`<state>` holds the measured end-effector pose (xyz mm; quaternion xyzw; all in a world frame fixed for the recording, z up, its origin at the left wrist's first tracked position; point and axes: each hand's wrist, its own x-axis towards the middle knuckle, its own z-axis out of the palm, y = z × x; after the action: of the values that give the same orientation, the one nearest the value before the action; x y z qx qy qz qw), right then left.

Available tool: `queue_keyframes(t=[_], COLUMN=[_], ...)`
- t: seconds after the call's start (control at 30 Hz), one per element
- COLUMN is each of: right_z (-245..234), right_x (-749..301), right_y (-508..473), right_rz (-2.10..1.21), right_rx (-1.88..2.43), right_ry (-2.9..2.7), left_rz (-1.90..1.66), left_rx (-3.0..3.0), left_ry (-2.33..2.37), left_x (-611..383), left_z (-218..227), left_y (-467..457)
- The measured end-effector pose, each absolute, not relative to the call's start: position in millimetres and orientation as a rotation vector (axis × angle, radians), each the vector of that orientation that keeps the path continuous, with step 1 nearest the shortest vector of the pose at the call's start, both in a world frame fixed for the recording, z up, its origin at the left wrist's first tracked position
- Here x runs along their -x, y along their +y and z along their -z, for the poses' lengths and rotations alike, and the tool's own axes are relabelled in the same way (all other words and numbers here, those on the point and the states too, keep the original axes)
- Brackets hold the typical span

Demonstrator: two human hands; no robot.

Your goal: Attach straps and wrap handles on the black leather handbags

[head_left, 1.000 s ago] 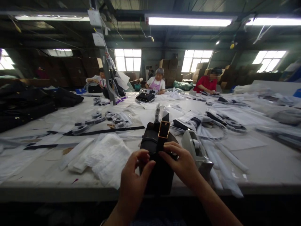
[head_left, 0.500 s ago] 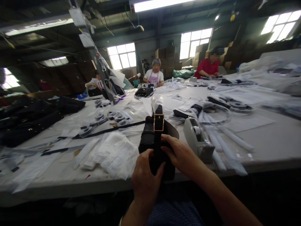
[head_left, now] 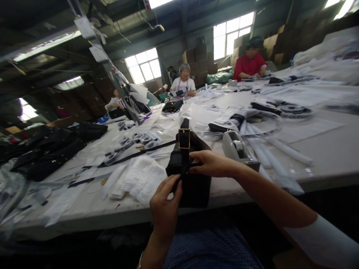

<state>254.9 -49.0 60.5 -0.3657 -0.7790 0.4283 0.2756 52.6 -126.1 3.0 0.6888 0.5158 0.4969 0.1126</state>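
A small black bag (head_left: 193,175) stands at the near edge of the long white table (head_left: 322,157), straight in front of the person, its lower part hanging over the table's edge. It is matte and dark, with a rounded flap on top and a black strap (head_left: 184,149) running up its front, which carries a rectangular gold buckle (head_left: 184,138) and ends in a short tip above it. The left hand (head_left: 164,203) comes up from below with thumb and fingers pinched on the strap low on the bag's front; the right hand (head_left: 211,163) reaches in from the right, its fingers closed on the strap just under the buckle. The bag's surface is so dark that seams and pockets cannot be made out, and its back and base are hidden. Just left of it lies a heap of white wrapping paper (head_left: 140,179); just right stands a grey tape dispenser (head_left: 238,147), partly covered by the right wrist. Other people's faces across the table are blurred.
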Motion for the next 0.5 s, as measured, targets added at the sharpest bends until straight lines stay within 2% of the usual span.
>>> queue_keyframes(t=[0.5], right_z=[-54.7], right_x=[-203.3], right_y=[-63.9], right_rz=[-0.827], right_rx=[1.059], right_ry=[-1.96], left_rz=[-1.776], left_rx=[-2.052], left_ry=[1.513], left_x=[-38.6], left_z=[-0.4], left_y=[-112.9])
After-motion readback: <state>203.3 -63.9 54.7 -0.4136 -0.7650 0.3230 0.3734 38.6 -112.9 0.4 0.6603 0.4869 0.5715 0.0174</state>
